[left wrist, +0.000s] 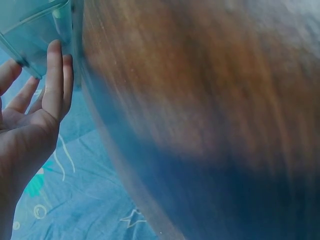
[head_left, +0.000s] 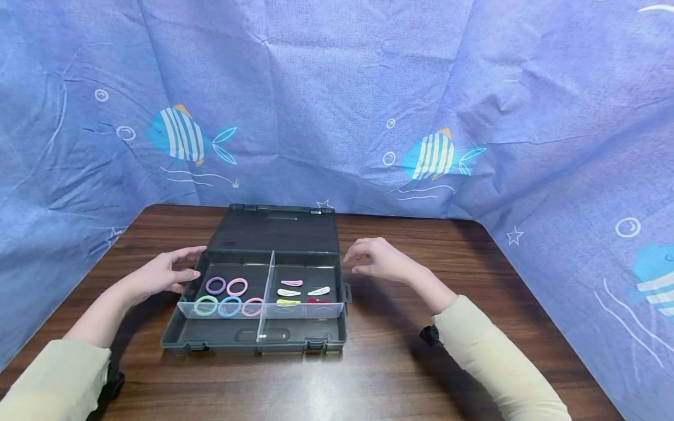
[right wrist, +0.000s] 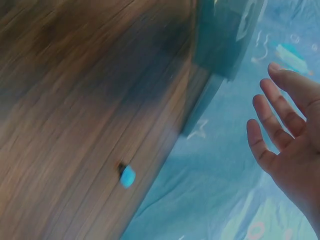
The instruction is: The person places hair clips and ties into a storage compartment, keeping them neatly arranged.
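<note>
A dark see-through storage box [head_left: 302, 332] lies on the table with its lid [head_left: 279, 231] folded back. Purple, pink, green and blue hair ties [head_left: 216, 285] sit in its left back compartment. Pink, white, yellow and red snap hair clips [head_left: 288, 292] lie in the right back one, while both front compartments hold nothing visible. My left hand [head_left: 158, 272] is at the box's left side, fingers spread and nearly straight; whether it touches the wall I cannot tell. Beside the right wall, my right hand [head_left: 381, 260] hovers with loosely bent fingers and holds nothing.
The brown wooden table [head_left: 411, 374] runs up to a blue fish-print cloth [head_left: 326, 88] at the back and sides. A clear hang tab [head_left: 347, 292] juts from the box's right side. In the right wrist view, a small light-blue thing [right wrist: 127, 176] shows on the wood, too blurred to name.
</note>
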### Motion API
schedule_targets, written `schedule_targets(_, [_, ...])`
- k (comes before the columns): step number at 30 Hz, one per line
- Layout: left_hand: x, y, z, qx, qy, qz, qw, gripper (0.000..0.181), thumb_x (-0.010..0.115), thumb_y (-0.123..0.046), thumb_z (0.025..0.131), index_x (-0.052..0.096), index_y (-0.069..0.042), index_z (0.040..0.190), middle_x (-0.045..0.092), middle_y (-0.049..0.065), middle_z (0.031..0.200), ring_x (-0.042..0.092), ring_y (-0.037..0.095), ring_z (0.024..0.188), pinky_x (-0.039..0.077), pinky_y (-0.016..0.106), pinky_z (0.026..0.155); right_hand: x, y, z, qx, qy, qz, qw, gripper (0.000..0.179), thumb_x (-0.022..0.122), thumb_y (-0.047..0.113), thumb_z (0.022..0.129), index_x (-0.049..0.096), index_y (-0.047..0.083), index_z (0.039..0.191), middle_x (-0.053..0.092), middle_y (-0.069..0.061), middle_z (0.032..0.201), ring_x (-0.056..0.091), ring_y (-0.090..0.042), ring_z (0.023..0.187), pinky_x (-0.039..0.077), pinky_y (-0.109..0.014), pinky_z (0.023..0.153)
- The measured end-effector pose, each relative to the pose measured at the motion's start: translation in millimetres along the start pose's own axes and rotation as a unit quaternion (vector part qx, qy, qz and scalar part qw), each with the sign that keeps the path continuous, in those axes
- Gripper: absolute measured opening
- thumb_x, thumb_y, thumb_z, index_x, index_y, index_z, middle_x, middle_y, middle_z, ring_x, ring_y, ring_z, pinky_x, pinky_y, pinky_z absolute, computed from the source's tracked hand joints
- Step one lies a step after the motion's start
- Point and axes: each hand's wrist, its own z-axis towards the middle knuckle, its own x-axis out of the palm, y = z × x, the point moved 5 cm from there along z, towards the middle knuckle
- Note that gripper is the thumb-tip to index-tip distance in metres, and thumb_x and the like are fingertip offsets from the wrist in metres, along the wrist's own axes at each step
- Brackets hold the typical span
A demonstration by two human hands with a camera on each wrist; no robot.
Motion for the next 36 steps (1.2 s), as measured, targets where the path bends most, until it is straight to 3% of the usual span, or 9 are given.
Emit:
schedule_targets(6, [-0.6,1.7,0.5,-0.001,0.0,0.001,1.0,0.072,0.057,-0.025,0.095,0.016,-0.002,0.15,0.024,0.035,0.144,0.046,0.046,0.121,0.055,0.044,0.081,-7.8,-24.0,-16.0,0.024,-0.029,-0.031,0.9988,0.027,0.077,0.005,0.076,0.071,0.01,0.101,0.067,-0.001,0.104,0.061,-0.019,0.103,0.048,-0.036,0.091])
schedule_targets(11, [-0.5,1.5,0.1,-0.002,0.002,0.002,1.0,0.072,0.057,-0.025,0.095,0.015,-0.002,0.15,0.024,0.036,0.144,0.047,0.045,0.12,0.054,0.044,0.081,-11.4,-41.2,-28.2,0.054,-0.039,-0.02,0.9976,0.03,0.077,0.004,0.075,0.07,0.006,0.104,0.067,-0.005,0.107,0.061,-0.023,0.103,0.049,-0.043,0.088])
schedule_targets(20, [0.3,-1.5,-0.5,0.0,0.003,0.008,1.0,0.072,0.056,-0.024,0.096,0.015,-0.002,0.15,0.024,0.036,0.143,0.048,0.045,0.119,0.054,0.045,0.081,-7.0,-76.2,-48.6,0.118,-0.024,-0.003,0.9927,0.035,0.077,0.005,0.075,0.068,0.005,0.109,0.067,-0.009,0.107,0.062,-0.026,0.098,0.052,-0.044,0.079])
schedule_targets(29, [0.6,-0.5,-1.3,0.001,0.006,0.004,1.0,0.072,0.056,-0.024,0.096,0.015,-0.002,0.15,0.024,0.036,0.144,0.045,0.047,0.121,0.054,0.045,0.081,-0.2,-99.3,-59.9,0.156,0.009,-0.037,0.987,0.044,0.079,0.015,0.076,0.064,0.003,0.115,0.064,-0.012,0.114,0.056,-0.03,0.108,0.046,-0.046,0.091])
schedule_targets(32, [0.6,0.2,-0.9,0.002,0.006,0.005,1.0,0.072,0.056,-0.024,0.096,0.015,-0.002,0.15,0.024,0.036,0.144,0.045,0.047,0.121,0.054,0.045,0.081,2.8,-104.8,-61.2,0.161,0.009,-0.04,0.9862,0.041,0.078,0.016,0.077,0.064,0.002,0.114,0.066,-0.013,0.11,0.057,-0.029,0.106,0.046,-0.046,0.09])
schedule_targets(36, [-0.3,0.9,0.2,0.002,0.006,0.007,1.0,0.072,0.056,-0.025,0.096,0.015,-0.002,0.15,0.024,0.035,0.144,0.044,0.047,0.121,0.054,0.045,0.081,6.0,-108.9,-62.4,0.166,0.0,-0.045,0.9852,0.039,0.079,0.016,0.075,0.066,0.002,0.109,0.066,-0.01,0.097,0.058,-0.024,0.091,0.049,-0.038,0.08])
